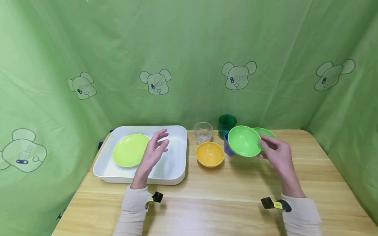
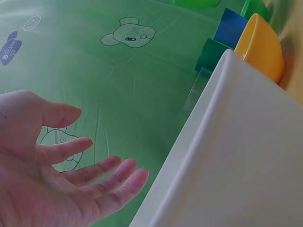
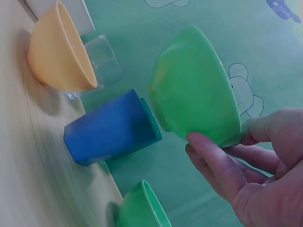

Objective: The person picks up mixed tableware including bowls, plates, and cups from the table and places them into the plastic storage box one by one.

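My right hand (image 1: 277, 154) pinches the right side of a green bowl (image 1: 243, 141) and holds it tilted above the table. In the right wrist view the thumb and fingers grip the wall of that bowl (image 3: 196, 90). My left hand (image 1: 153, 150) hovers over a white tray (image 1: 174, 173) with its fingers loosely spread and nothing in them. A yellow-green plate (image 1: 130, 150) lies in the tray. Beneath and behind the lifted bowl stand a blue cup (image 3: 111, 130), partly hidden in the head view, and a second green bowl (image 1: 267, 132).
An orange bowl (image 1: 210, 154) sits right of the tray, before a clear glass (image 1: 203, 132). A dark green cup (image 1: 226, 124) stands at the back by the green curtain (image 1: 192, 49). Wooden table (image 1: 212, 213) extends in front.
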{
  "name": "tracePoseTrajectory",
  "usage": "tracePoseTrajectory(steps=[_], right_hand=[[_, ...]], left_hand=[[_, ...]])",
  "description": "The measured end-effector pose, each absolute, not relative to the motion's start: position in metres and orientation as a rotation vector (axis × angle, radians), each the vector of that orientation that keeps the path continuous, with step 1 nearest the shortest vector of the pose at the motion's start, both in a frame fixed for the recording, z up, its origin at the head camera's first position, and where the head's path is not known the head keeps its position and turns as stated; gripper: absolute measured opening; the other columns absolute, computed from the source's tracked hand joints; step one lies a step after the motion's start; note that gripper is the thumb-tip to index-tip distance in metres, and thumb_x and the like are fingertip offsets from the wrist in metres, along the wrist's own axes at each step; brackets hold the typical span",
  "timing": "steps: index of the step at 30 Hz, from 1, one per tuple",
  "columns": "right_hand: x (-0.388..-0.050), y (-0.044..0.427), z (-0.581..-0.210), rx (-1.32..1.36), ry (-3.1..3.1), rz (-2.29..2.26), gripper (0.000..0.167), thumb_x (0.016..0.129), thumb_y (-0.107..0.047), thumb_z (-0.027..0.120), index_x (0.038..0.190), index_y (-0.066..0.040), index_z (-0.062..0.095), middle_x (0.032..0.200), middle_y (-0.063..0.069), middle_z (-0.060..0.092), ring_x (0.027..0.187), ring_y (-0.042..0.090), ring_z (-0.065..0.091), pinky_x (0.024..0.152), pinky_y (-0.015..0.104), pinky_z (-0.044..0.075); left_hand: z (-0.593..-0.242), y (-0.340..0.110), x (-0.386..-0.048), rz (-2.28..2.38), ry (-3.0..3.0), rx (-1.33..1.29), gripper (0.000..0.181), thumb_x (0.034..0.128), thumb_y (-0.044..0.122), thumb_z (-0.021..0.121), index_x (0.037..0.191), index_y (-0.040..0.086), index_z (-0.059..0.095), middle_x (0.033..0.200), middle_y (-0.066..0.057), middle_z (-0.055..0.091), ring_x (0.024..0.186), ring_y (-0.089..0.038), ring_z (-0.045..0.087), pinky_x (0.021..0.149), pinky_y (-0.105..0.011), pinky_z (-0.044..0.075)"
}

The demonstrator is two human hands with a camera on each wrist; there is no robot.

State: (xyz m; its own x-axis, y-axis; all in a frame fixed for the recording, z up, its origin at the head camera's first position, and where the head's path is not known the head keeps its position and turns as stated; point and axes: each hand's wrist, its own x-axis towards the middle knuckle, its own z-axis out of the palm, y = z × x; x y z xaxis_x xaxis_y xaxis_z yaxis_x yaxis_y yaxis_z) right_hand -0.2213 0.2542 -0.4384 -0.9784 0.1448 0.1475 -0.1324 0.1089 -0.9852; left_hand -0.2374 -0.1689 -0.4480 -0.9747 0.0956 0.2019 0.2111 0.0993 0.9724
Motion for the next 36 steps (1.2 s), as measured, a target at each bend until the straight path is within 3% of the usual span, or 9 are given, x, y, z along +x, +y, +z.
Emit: tracePoseTrajectory(steps=[7, 14, 19, 28, 36], right_hand=[[-0.223, 0.246, -0.440, -0.014, -2.203, 1.962, 0.046, 0.100, -0.007, 0.065, 0.138, 0.015, 0.052, 0.097, -0.014, 0.070, 0.079, 0.004, 0.071, 0.069, 0.024, 0.062], [-0.222, 0.234, -0.441, 0.021, -2.227, 1.945, 0.045, 0.101, -0.009, 0.065, 0.137, 0.014, 0.055, 0.099, -0.014, 0.069, 0.085, 0.002, 0.071, 0.070, 0.026, 0.063], [-0.221, 0.223, -0.441, 0.014, -2.262, 1.893, 0.042, 0.101, -0.011, 0.065, 0.136, 0.013, 0.057, 0.101, -0.012, 0.068, 0.087, 0.000, 0.069, 0.071, 0.029, 0.063], [-0.220, 0.209, -0.444, 0.031, -2.263, 1.929, 0.042, 0.101, -0.009, 0.065, 0.134, 0.014, 0.058, 0.118, 0.018, 0.067, 0.089, 0.001, 0.070, 0.071, 0.031, 0.064], [-0.218, 0.196, -0.446, 0.058, -2.271, 1.970, 0.041, 0.103, -0.011, 0.063, 0.137, 0.011, 0.057, 0.132, 0.030, 0.059, 0.092, 0.000, 0.069, 0.075, 0.031, 0.063]], left_hand=[[-0.448, -0.164, -0.236, -2.048, -2.259, -0.351, 0.048, 0.1058, 0.013, 0.057, 0.151, 0.003, 0.044, 0.149, -0.031, 0.046, 0.130, -0.051, 0.051, 0.101, -0.059, 0.053], [-0.445, -0.159, -0.234, -2.049, -2.281, -0.370, 0.048, 0.1057, 0.015, 0.058, 0.151, 0.006, 0.045, 0.149, -0.029, 0.046, 0.130, -0.045, 0.053, 0.100, -0.054, 0.055], [-0.446, -0.155, -0.234, -2.070, -2.277, -0.396, 0.048, 0.1059, 0.014, 0.057, 0.151, 0.005, 0.044, 0.149, -0.029, 0.046, 0.130, -0.047, 0.052, 0.101, -0.050, 0.055], [-0.446, -0.149, -0.233, -2.108, -2.254, -0.451, 0.048, 0.1054, 0.014, 0.059, 0.150, 0.004, 0.045, 0.148, -0.029, 0.046, 0.130, -0.046, 0.053, 0.103, -0.044, 0.055], [-0.446, -0.140, -0.230, -2.149, -2.241, -0.494, 0.047, 0.1050, 0.010, 0.056, 0.150, 0.003, 0.045, 0.148, -0.031, 0.045, 0.131, -0.046, 0.053, 0.105, -0.047, 0.053]])
